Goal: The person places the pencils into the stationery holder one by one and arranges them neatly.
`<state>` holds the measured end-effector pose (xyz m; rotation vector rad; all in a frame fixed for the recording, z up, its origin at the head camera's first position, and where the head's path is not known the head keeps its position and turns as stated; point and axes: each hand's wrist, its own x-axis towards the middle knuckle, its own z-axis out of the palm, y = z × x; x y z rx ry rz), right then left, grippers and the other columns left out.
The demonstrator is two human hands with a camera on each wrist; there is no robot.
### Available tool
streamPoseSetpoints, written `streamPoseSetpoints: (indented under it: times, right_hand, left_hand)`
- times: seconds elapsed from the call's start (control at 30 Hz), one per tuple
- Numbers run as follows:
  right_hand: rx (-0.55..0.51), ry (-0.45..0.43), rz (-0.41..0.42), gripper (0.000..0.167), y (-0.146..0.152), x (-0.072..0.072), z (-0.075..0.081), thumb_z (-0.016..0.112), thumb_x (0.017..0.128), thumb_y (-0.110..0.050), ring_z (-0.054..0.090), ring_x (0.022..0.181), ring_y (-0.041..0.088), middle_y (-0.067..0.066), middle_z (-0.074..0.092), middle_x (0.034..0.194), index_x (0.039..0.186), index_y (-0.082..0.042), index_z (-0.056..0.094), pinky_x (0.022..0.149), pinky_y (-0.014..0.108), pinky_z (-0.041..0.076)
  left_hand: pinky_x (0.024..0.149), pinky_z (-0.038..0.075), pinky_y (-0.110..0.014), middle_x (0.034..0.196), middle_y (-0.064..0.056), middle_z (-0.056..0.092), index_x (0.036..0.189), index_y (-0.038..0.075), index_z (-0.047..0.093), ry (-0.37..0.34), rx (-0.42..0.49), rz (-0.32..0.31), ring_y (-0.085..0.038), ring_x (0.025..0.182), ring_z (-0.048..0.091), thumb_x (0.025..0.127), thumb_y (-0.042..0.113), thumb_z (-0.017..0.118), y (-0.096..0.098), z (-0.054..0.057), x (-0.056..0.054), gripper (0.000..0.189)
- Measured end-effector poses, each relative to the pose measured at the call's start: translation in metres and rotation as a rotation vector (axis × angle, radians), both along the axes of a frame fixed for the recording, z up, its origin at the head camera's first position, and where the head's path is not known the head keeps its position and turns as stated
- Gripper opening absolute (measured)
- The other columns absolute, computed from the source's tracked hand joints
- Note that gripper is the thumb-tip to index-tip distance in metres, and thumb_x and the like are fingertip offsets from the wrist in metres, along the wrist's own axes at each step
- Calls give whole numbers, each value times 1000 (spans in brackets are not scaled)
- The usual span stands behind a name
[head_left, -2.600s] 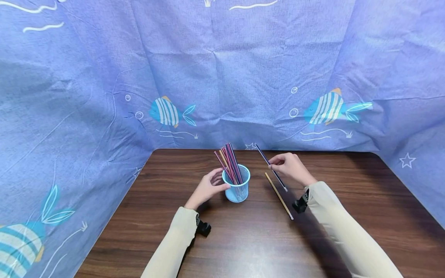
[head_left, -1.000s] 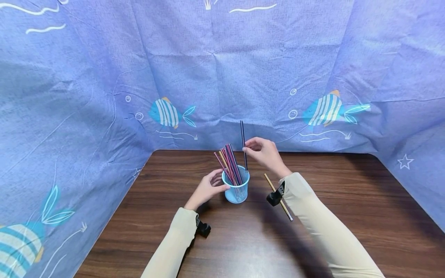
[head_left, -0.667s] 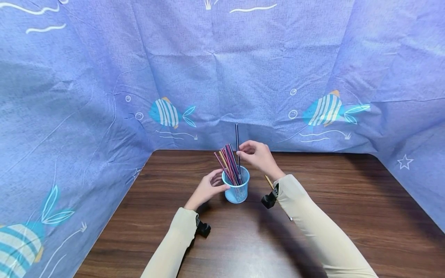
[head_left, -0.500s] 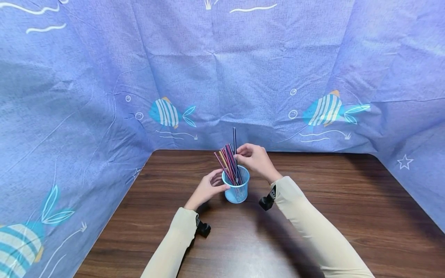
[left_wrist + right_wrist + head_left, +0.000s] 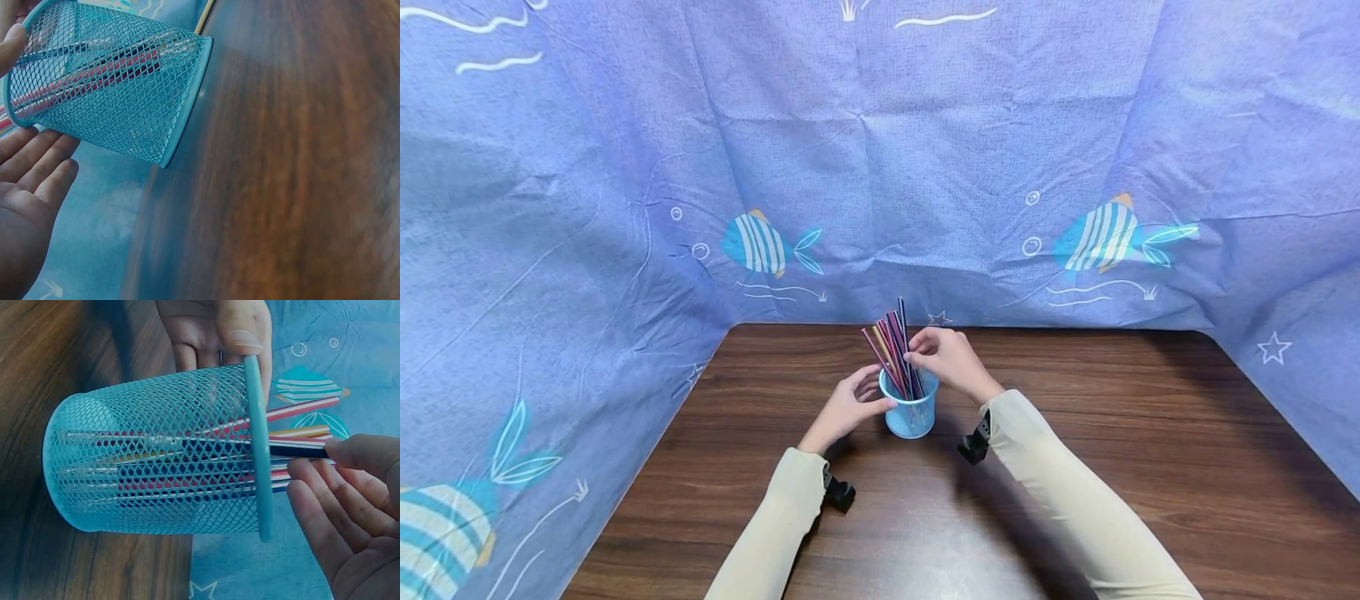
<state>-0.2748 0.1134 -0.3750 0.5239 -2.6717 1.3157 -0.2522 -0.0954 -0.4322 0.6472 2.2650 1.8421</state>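
Observation:
A light-blue mesh pencil cup [image 5: 911, 419] stands upright on the table, holding several striped pencils [image 5: 883, 350], red, dark and yellow. My left hand [image 5: 848, 407] steadies it from the left, thumb at the rim and fingers round the side. In the right wrist view, the left thumb [image 5: 240, 328] lies over the rim. My right hand [image 5: 951, 360] pinches a dark striped pencil [image 5: 902, 312] between thumb and fingers just above the opening. Through the mesh, this pencil's eraser end [image 5: 164, 440] shows inside the cup, above the bottom.
A yellow pencil [image 5: 204, 15] lies on the table beyond the cup in the left wrist view; the right arm hides it in the head view. The dark wooden table [image 5: 1150, 433] meets a blue fish-print cloth [image 5: 925, 167] at its back and sides.
My right hand lifted the dark pencil off the table, carried it left over the cup, and has lowered it inside, still pinched. The left hand stays at the cup.

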Motion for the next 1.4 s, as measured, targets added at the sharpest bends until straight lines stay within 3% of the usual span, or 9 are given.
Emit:
streamPoseSetpoints:
  times: [0.33, 0.47, 0.7, 0.9, 1.4]
  right_hand:
    - [2, -59, 26, 16, 3, 1, -3, 71, 86, -16, 72, 74, 24, 14, 73, 84, 91, 0, 68, 63, 25, 59]
    - [36, -41, 26, 18, 6, 0, -2, 73, 85, -19, 71, 74, 20, 11, 74, 84, 91, -2, 70, 65, 26, 58]
    - [69, 13, 26, 15, 12, -1, 0, 74, 83, -20, 68, 75, 14, 7, 74, 85, 91, -7, 73, 68, 28, 57]
    - [109, 54, 29, 17, 24, -3, -1, 74, 83, -18, 68, 75, 14, 8, 74, 85, 92, -4, 74, 69, 29, 56]
    - [238, 19, 44, 20, 69, -6, -16, 73, 83, -17, 66, 74, 13, 6, 73, 83, 95, -2, 72, 69, 31, 55]
  left_hand:
    - [112, 35, -54, 133, -32, 51, 138, -12, 39, -6, -5, 5, -43, 128, 48, 85, 1, 70, 0, 1, 1, 63]
    - [112, 36, -53, 133, -32, 51, 138, -12, 39, -6, -17, 5, -42, 128, 49, 86, 2, 70, 0, 0, -1, 63]
    - [112, 38, -49, 136, -30, 50, 141, -9, 38, -9, -16, 24, -40, 129, 48, 85, 0, 70, -1, -23, -16, 65]
    - [111, 40, -47, 135, -27, 53, 140, -7, 40, 7, -22, 42, -38, 128, 50, 85, 9, 72, -2, -27, -16, 65]
    - [112, 40, -44, 135, -24, 53, 141, -3, 42, -3, -28, 44, -35, 128, 50, 84, 13, 75, -3, -27, -16, 68]
